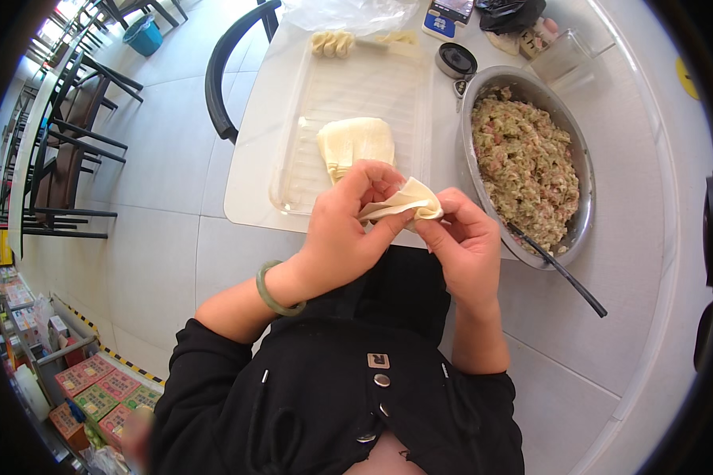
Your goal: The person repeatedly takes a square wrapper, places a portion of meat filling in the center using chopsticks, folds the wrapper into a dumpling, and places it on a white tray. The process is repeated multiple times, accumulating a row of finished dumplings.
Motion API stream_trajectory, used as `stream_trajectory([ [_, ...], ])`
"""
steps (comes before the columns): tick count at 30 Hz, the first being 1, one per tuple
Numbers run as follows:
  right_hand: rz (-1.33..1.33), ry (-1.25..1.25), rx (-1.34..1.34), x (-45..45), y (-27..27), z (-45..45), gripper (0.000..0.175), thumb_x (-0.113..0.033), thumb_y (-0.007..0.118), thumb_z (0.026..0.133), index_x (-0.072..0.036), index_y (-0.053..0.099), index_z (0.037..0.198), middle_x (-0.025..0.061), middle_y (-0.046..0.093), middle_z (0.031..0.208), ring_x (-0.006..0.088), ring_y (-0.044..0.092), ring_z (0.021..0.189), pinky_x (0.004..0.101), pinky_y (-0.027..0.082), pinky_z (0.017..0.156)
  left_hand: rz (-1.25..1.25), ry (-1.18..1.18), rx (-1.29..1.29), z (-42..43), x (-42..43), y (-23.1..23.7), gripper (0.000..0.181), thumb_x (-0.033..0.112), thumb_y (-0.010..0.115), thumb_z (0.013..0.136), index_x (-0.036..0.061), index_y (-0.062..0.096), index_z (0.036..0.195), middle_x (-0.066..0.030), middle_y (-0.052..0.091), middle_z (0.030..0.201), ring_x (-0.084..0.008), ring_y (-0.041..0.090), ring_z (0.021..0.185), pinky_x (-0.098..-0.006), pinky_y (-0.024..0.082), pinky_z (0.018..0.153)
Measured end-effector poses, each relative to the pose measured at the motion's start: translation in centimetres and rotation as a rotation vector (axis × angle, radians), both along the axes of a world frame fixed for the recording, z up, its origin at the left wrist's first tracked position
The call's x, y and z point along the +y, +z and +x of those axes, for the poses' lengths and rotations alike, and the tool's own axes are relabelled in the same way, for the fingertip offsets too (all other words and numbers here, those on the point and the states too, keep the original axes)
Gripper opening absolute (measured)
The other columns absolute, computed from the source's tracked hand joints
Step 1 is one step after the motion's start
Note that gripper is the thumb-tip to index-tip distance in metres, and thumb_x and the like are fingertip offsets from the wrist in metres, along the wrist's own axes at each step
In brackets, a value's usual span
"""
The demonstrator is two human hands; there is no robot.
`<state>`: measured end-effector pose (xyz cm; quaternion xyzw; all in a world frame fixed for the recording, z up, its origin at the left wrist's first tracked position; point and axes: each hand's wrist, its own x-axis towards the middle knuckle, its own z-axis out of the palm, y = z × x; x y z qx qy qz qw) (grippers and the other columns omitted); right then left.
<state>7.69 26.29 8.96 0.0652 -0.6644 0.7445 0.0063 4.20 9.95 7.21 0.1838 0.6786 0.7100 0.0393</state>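
Between my two hands a pale dough wrapper [405, 199] is folded and pinched, held just above the table's near edge. My left hand [356, 211] grips its left side between thumb and fingers. The right side is pinched by the thumb and fingertips of my right hand [466, 234]. Whether filling lies inside the wrapper is hidden. Beyond my left hand, a stack of wrappers [356, 139] rests in a clear plastic tray [291, 154]. Several folded dumplings [333, 44] sit at the tray's far left corner.
To the right stands a metal bowl [588, 196] of minced filling [526, 166], with black chopsticks [561, 273] jutting over its near rim. Behind it are a black lid [456, 59], keys [460, 88] and a clear cup [561, 56]. A black chair [217, 77] stands left of the table.
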Motion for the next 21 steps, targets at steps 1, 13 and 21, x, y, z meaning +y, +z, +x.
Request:
stream_trajectory([
  [1, -0.049, -0.042, 0.027, 0.1, -0.3, -0.1, 0.016, 0.005, 0.061, 0.086, 0.002, 0.061, 0.102, 0.0028, 0.058, 0.092, 0.0069, 0.055, 0.080, 0.0202, 0.046, 0.070, 0.094, -0.026, -0.148, 0.1, -0.1, 0.2, 0.016, -0.001, 0.064, 0.083, 0.0011, 0.056, 0.097, -0.0022, 0.056, 0.089, -0.0069, 0.057, 0.078, -0.0220, 0.046, 0.064],
  [13, 0.448, -0.001, 0.549, -1.7, 0.3, -0.6, 0.017, 0.012, 0.059, 0.073, 0.003, 0.061, 0.087, 0.0175, 0.054, 0.115, 0.0133, 0.051, 0.071, 0.0216, 0.044, 0.063, 0.630, -0.136, -0.276, -0.9, -1.5, -0.9, 0.025, 0.001, 0.062, 0.086, 0.0007, 0.056, 0.111, -0.0095, 0.068, 0.089, -0.0162, 0.065, 0.088, -0.0281, 0.050, 0.083],
  [21, 0.576, -0.197, 0.614, -4.3, 0.0, -4.3, 0.021, 0.007, 0.065, 0.073, -0.001, 0.064, 0.093, 0.0102, 0.065, 0.091, 0.0158, 0.060, 0.069, 0.0269, 0.048, 0.057, -0.489, 0.104, 0.473, -3.8, -6.6, -0.2, 0.055, -0.007, 0.055, 0.080, 0.0009, 0.045, 0.134, -0.0205, 0.055, 0.125, -0.0348, 0.055, 0.114, -0.0366, 0.044, 0.095],
])
